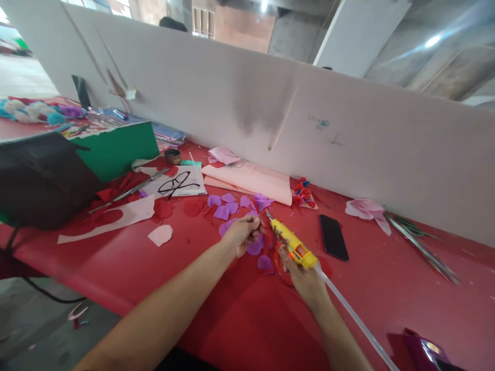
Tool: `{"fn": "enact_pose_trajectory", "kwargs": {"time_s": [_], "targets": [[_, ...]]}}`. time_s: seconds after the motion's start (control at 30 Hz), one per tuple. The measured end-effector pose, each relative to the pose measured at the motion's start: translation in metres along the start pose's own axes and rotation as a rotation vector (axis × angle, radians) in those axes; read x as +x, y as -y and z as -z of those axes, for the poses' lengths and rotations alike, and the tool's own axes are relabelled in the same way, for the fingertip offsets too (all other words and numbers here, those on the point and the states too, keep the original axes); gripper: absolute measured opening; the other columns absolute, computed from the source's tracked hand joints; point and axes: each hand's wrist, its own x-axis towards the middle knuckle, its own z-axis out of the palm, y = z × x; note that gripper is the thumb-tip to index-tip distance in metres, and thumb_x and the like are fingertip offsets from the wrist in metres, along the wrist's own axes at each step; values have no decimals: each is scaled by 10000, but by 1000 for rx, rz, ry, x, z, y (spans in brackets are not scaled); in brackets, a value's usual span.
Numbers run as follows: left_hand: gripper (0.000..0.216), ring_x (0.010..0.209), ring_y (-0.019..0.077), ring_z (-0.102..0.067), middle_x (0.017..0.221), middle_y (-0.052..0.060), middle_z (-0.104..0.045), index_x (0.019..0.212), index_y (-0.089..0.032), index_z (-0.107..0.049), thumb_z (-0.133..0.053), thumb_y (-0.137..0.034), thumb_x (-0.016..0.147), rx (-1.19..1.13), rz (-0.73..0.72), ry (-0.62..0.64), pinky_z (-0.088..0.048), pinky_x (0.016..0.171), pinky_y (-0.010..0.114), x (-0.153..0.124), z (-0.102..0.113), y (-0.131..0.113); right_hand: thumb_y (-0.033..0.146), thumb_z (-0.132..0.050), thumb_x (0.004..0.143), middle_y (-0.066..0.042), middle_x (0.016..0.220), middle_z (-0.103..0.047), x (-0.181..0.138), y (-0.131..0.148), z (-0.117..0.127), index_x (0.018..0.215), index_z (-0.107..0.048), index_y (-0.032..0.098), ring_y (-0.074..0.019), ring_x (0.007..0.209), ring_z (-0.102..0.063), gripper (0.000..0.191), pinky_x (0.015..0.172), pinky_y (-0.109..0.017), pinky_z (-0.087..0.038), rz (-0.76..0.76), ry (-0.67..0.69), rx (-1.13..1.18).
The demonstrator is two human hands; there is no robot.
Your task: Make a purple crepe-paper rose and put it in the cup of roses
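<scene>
Gripping yellow glue gun (293,241), right hand (303,278) angled inward; left hand (243,236) curled, grip unclear.

Blue handwriting (319,123) on white partition (201,98), too blurred to read surely.

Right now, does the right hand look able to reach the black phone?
Probably yes: the black phone lies uncovered near the right hand, but that hand would likely need to release the yellow glue gun first.
</scene>
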Motion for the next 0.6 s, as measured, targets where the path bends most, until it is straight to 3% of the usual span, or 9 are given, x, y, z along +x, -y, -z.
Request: {"fn": "enact_pose_trajectory", "kwargs": {"time_s": [0.6], "targets": [[186, 386, 29, -287, 519, 8, -517, 629, -132, -498, -527, -120, 811, -9, 65, 63, -201, 391, 139, -9, -10, 1, 553, -579, 755, 27, 450, -485, 6, -5, 5, 691, -591, 180, -127, 450, -491, 378, 431, -222, -387, -31, 21, -43]]}}
